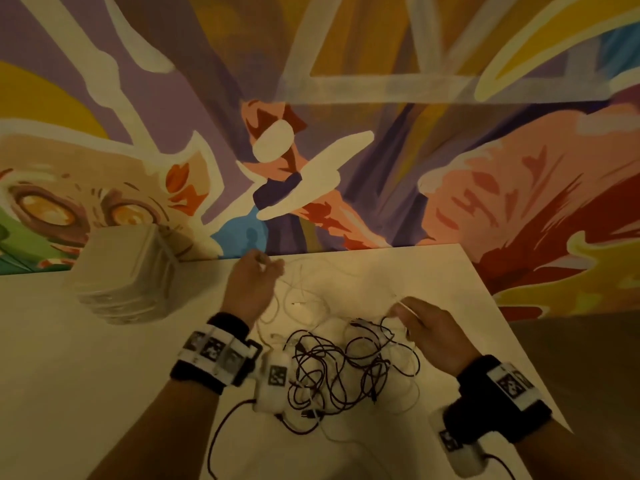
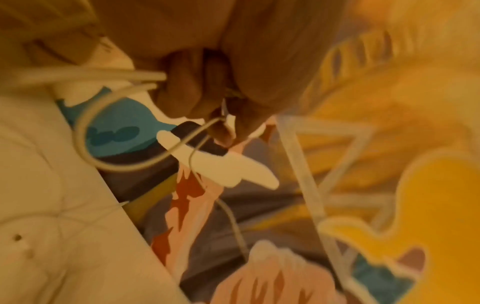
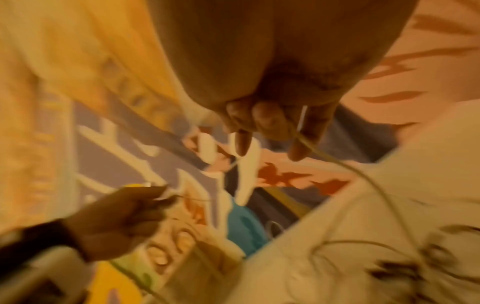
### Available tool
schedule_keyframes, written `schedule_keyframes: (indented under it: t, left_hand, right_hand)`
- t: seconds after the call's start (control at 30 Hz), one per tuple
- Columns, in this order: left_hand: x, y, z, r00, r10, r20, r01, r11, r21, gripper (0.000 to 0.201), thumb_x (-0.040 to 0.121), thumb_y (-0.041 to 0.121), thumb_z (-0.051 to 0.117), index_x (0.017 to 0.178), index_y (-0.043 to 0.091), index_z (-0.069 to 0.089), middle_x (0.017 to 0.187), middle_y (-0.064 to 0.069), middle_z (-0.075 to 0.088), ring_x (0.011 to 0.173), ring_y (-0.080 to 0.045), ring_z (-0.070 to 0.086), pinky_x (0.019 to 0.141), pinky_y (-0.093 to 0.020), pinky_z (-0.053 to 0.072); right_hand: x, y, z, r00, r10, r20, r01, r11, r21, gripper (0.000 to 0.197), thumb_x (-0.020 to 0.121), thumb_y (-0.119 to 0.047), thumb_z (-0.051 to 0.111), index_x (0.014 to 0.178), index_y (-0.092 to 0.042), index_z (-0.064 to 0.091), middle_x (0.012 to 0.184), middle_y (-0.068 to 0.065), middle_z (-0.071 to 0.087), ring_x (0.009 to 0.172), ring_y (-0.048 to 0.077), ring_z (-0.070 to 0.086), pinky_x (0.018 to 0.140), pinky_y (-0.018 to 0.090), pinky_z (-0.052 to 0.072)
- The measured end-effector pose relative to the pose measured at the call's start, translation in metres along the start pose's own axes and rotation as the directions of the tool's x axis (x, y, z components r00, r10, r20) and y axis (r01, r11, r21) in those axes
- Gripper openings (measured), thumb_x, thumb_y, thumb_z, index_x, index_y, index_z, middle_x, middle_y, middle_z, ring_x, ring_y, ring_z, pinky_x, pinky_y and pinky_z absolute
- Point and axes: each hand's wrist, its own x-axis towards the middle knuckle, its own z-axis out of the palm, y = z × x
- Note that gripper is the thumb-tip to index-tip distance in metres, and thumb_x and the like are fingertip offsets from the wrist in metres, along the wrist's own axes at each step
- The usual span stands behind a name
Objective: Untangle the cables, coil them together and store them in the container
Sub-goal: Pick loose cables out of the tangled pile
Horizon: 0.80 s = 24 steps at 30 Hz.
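Observation:
A tangle of dark cable [image 1: 349,368] and thin white cable [image 1: 304,299] lies on the white table [image 1: 138,368] in the head view. My left hand [image 1: 251,284], raised near the table's far edge, pinches a white cable [image 2: 135,162] between thumb and fingers, with loops hanging from it. My right hand [image 1: 426,327] sits at the tangle's right side and pinches another stretch of white cable [image 3: 337,162] between thumb and fingers. A pale, lidded container [image 1: 128,271] stands at the far left of the table.
A painted mural wall [image 1: 346,133] rises right behind the table. The table's right edge [image 1: 512,327] runs diagonally past my right wrist. Dark leads from the wrist cameras trail over the near table [image 1: 214,441].

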Motion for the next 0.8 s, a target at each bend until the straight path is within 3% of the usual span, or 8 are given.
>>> schedule_keyframes:
  t: [0.1, 0.17, 0.27, 0.4, 0.5, 0.57, 0.7, 0.8]
  left_hand:
    - [-0.027, 0.013, 0.029, 0.977, 0.098, 0.192, -0.082, 0.993, -0.09, 0.024, 0.089, 0.034, 0.066, 0.077, 0.016, 0.056, 0.065, 0.012, 0.056, 0.059, -0.006, 0.05, 0.057, -0.028, 0.039]
    - [-0.045, 0.026, 0.046, 0.923, 0.056, 0.38, 0.078, 0.941, -0.328, 0.025, 0.093, 0.032, 0.061, 0.077, 0.015, 0.055, 0.053, 0.014, 0.044, 0.045, -0.003, 0.037, 0.045, -0.021, 0.029]
    - [-0.054, 0.038, 0.056, 0.872, 0.038, 0.487, 0.241, 0.833, -0.497, 0.032, 0.095, 0.021, 0.058, 0.07, 0.018, 0.039, 0.05, 0.007, 0.031, 0.04, -0.006, 0.024, 0.038, -0.02, 0.019]
    - [-0.049, 0.042, 0.054, 0.908, 0.122, 0.4, 0.094, 0.873, -0.479, 0.033, 0.095, 0.004, 0.055, 0.07, 0.014, 0.036, 0.052, 0.003, 0.054, 0.038, -0.004, 0.039, 0.038, -0.019, 0.026]
    - [-0.047, 0.04, 0.055, 0.949, 0.1, 0.3, 0.055, 0.883, -0.467, 0.03, 0.094, -0.005, 0.05, 0.074, 0.012, 0.036, 0.07, -0.008, 0.069, 0.041, -0.006, 0.045, 0.038, -0.018, 0.029]
    - [-0.04, 0.039, 0.05, 0.973, 0.064, 0.222, 0.063, 0.852, -0.52, 0.032, 0.093, -0.009, 0.045, 0.073, 0.015, 0.038, 0.065, 0.001, 0.067, 0.051, -0.011, 0.043, 0.04, -0.021, 0.022]
    - [-0.018, 0.042, 0.023, 0.994, 0.0, 0.111, 0.081, 0.685, -0.724, 0.04, 0.091, -0.013, 0.039, 0.069, 0.019, 0.037, 0.053, 0.007, 0.053, 0.052, -0.011, 0.039, 0.038, -0.019, 0.019]
    - [-0.014, 0.032, 0.02, 0.994, 0.049, 0.099, 0.014, 0.833, -0.553, 0.034, 0.095, -0.009, 0.041, 0.073, 0.017, 0.037, 0.058, 0.009, 0.061, 0.057, -0.016, 0.043, 0.036, -0.018, 0.024]
  right_hand:
    - [0.012, -0.047, 0.003, 0.982, -0.187, 0.03, 0.188, 0.98, -0.057, 0.023, 0.102, -0.029, 0.04, 0.097, -0.021, 0.061, 0.085, -0.01, 0.064, 0.075, 0.004, 0.058, 0.071, 0.019, 0.044]
    - [0.02, -0.065, 0.007, 0.967, -0.242, 0.078, 0.251, 0.956, -0.153, 0.021, 0.101, -0.032, 0.04, 0.103, -0.02, 0.057, 0.085, 0.001, 0.068, 0.078, 0.023, 0.062, 0.07, 0.035, 0.046]
    - [0.025, -0.077, 0.01, 0.948, -0.313, 0.057, 0.318, 0.923, -0.218, 0.02, 0.097, -0.029, 0.044, 0.107, -0.02, 0.059, 0.08, 0.006, 0.068, 0.072, 0.029, 0.06, 0.063, 0.034, 0.042]
    - [0.013, -0.073, 0.013, 0.958, -0.285, 0.043, 0.288, 0.954, -0.081, 0.003, 0.092, -0.024, 0.056, 0.095, -0.023, 0.055, 0.047, -0.003, 0.048, 0.047, 0.015, 0.048, 0.057, 0.022, 0.033]
    - [0.005, -0.057, 0.028, 0.974, -0.225, 0.036, 0.223, 0.973, 0.053, 0.009, 0.09, -0.024, 0.061, 0.093, -0.03, 0.055, 0.058, -0.004, 0.064, 0.058, 0.008, 0.063, 0.063, 0.018, 0.046]
    - [0.004, -0.032, 0.042, 0.985, -0.157, 0.072, 0.153, 0.986, 0.067, 0.008, 0.094, -0.028, 0.055, 0.087, -0.03, 0.056, 0.067, -0.007, 0.066, 0.064, 0.005, 0.064, 0.065, 0.02, 0.049]
    - [0.011, 0.034, 0.057, 0.97, 0.123, 0.208, -0.084, 0.979, -0.186, 0.02, 0.096, -0.022, 0.043, 0.084, -0.022, 0.059, 0.085, 0.0, 0.067, 0.079, 0.019, 0.064, 0.077, 0.036, 0.053]
    - [0.025, 0.015, 0.039, 0.983, 0.162, 0.083, -0.159, 0.986, -0.045, 0.026, 0.1, -0.016, 0.041, 0.089, -0.008, 0.062, 0.079, 0.0, 0.065, 0.067, 0.011, 0.061, 0.076, 0.028, 0.05]
